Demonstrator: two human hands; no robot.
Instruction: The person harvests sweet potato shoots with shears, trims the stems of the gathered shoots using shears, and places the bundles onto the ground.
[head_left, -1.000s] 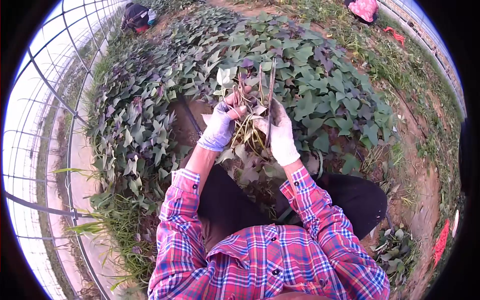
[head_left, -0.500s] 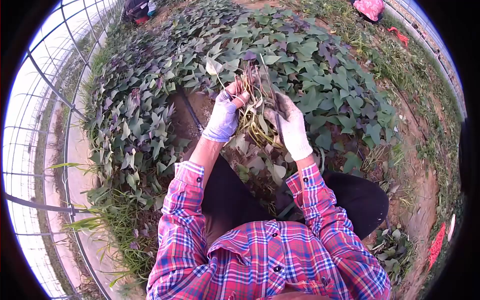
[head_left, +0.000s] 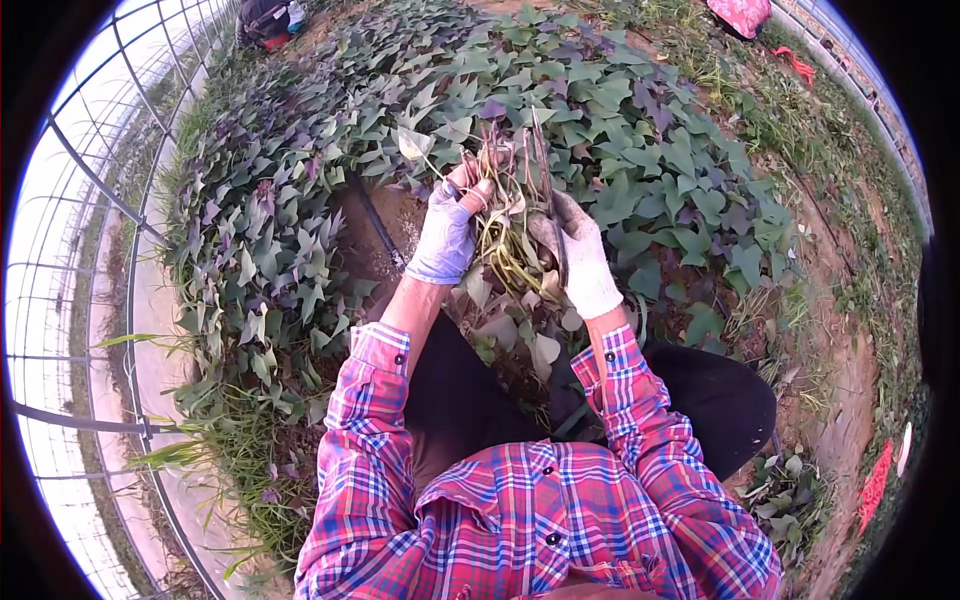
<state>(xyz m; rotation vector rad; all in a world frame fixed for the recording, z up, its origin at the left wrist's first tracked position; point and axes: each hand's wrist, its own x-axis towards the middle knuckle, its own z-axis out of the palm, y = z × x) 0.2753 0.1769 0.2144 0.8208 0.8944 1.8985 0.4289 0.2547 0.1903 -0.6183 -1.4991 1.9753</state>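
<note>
While the left hand [head_left: 447, 235] clasps a stem bundle [head_left: 508, 240], the right hand [head_left: 585, 255] grips a dark tool [head_left: 546, 180] at right; apparent gathering calls next for steady holding.

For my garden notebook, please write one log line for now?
left hand: holding stem bundle | right hand: holding dark tool | leafy plants: beyond hands

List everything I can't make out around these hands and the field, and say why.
All in the head view:
- Some fingers of the left hand: hidden behind the hand itself and the stem bunch.
- Number of stems: they overlap.
- Exact kind of dark tool at the right hand: too thin and blurred.
- Person in pink: cut off by the top edge.
- What the red item is: too small.
</note>
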